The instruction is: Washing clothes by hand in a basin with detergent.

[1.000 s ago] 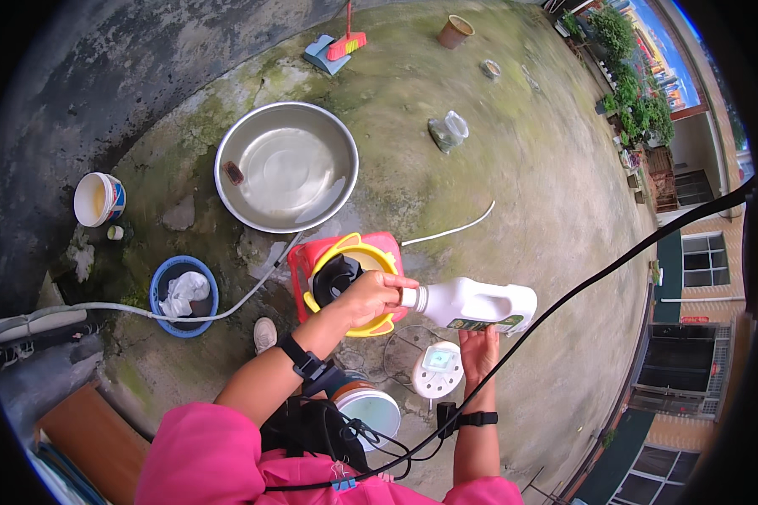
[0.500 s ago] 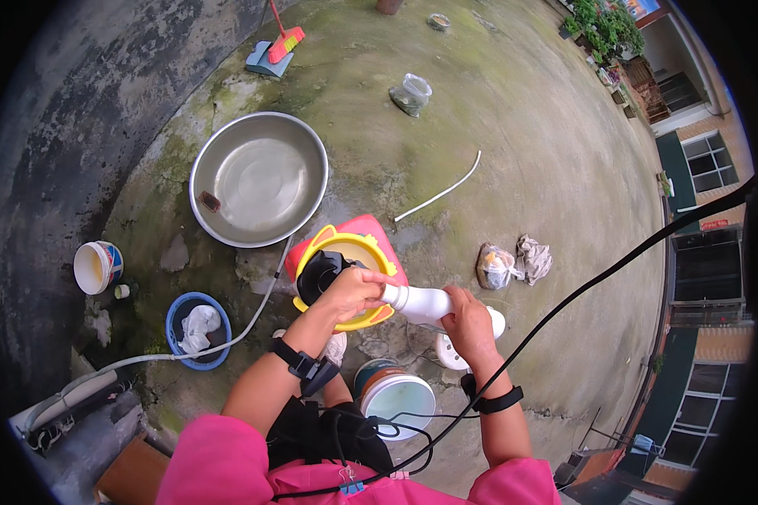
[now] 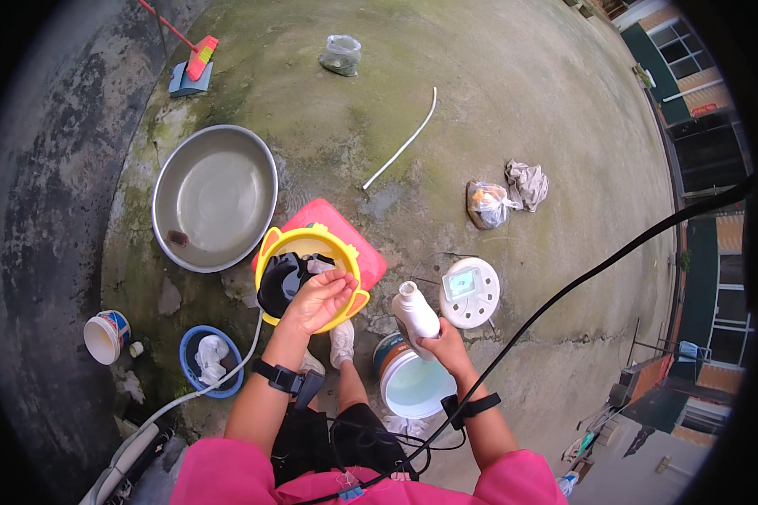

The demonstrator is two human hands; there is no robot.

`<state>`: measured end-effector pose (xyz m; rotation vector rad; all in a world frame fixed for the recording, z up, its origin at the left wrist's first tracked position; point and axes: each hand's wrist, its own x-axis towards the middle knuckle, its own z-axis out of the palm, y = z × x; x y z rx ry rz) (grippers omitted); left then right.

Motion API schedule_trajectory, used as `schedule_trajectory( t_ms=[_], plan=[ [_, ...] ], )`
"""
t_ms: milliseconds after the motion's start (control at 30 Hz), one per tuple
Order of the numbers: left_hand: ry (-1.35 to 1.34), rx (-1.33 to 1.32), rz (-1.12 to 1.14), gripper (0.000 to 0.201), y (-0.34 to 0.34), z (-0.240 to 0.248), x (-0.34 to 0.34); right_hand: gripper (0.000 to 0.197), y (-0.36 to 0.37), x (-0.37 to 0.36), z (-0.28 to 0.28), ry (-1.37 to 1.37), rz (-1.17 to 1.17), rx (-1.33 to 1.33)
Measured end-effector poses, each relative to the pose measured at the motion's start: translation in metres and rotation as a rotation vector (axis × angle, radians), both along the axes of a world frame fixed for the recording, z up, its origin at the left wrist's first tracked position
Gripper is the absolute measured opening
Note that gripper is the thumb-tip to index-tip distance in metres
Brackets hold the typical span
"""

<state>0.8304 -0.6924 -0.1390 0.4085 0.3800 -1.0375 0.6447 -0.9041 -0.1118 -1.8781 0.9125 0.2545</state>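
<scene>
My right hand is wrapped round the lower part of a white plastic bottle, which stands nearly upright with its uncapped mouth up. My left hand, fingers curled together, hovers over the near right side of a yellow basin; whether something small is in it is hidden. Inside the basin lie a shiny black item and a paler piece beside it. A red stool sits under the basin. Below the bottle stands a bucket of pale bluish liquid.
A large metal basin lies ahead left, near a blue tub holding white cloth. A grey hose runs past the tub. To the right are a white round stool with a small dish and a tied plastic bag. A black cable crosses the view.
The bottle has gone from tilted toward the basin to nearly upright, lower and closer to me. My left hand has come away from its neck. The view has shifted.
</scene>
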Motion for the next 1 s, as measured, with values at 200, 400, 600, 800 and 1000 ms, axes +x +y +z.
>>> schedule_trajectory(
  t_ms=[200, 400, 600, 800, 1000],
  plan=[
    [0.038, 0.102, -0.027, 0.007, 0.014, -0.014, 0.008, 0.037, -0.030, -0.089, -0.099, 0.107, -0.499, 0.290],
    [0.068, 0.137, 0.000, 0.016, 0.017, -0.018, 0.004, 0.027, -0.073, -0.159, -0.187, -0.120, -1.132, 0.159],
    [0.126, 0.206, 0.189, 0.034, 0.039, -0.023, 0.008, 0.040, -0.134, -0.149, -0.243, -0.239, -1.538, 0.014],
    [0.215, 0.057, 0.266, 0.036, 0.040, -0.032, -0.002, 0.041, -0.152, -0.135, -0.302, -0.352, -1.592, 0.010],
    [0.201, 0.048, 0.293, 0.031, 0.037, -0.035, -0.006, 0.041, -0.152, -0.128, -0.271, -0.273, -1.541, 0.146]
  ],
)
